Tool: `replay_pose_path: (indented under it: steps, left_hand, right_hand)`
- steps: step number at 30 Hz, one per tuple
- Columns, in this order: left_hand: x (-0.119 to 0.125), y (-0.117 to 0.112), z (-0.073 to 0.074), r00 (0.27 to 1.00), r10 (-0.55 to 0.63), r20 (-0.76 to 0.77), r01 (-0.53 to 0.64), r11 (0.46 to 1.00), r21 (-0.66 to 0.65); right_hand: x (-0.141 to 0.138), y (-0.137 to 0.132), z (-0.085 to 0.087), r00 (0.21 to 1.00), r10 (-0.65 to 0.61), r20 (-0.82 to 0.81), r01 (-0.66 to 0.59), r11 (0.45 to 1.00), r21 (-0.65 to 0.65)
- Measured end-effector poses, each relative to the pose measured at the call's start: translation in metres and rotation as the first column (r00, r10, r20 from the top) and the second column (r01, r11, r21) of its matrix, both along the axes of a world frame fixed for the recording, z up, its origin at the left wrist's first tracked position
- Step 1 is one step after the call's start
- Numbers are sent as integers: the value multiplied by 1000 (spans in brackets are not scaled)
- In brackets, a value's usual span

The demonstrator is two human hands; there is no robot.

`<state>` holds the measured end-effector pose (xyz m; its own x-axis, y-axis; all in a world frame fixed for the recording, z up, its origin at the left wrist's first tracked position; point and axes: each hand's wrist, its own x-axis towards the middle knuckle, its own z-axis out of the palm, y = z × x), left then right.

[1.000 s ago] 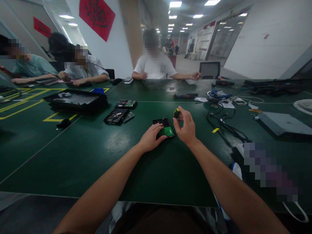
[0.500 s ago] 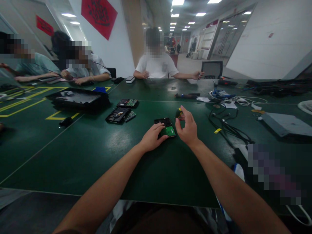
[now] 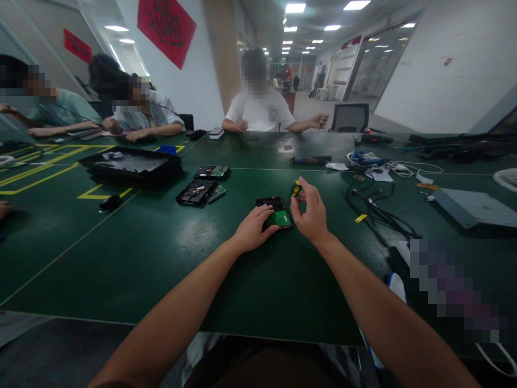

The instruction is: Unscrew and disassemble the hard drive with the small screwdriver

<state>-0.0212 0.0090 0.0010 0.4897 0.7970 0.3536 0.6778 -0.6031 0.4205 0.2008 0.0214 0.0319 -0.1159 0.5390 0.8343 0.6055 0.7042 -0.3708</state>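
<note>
A black hard drive [image 3: 271, 203] with a green circuit board [image 3: 278, 219] on it lies on the dark green table [image 3: 161, 253] in front of me. My left hand [image 3: 252, 229] rests on the drive's near left side, fingers pressed against the green board. My right hand [image 3: 310, 211] is closed round a screwdriver with a yellow and black handle [image 3: 296, 188], held upright over the drive's right edge. The screwdriver's tip is hidden behind my fingers.
Two more opened drives [image 3: 196, 191] [image 3: 212, 172] and a black tray [image 3: 129, 165] lie to the left. Black cables [image 3: 374, 210] and a grey flat device [image 3: 472, 207] sit to the right. Other people sit at the table's far side and far left.
My hands have barely moved; the right hand's fingers shifted a little round the screwdriver handle. The person across the table raised a hand.
</note>
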Motion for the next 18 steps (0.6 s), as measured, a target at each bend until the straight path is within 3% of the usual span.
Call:
replay_pose_path:
  steps: [18]
  left_hand:
    - [0, 0, 0, 1000, 0, -2, 0, 1000, 0]
  right_hand:
    - [1, -1, 1, 1000, -1, -17, 1, 1000, -2]
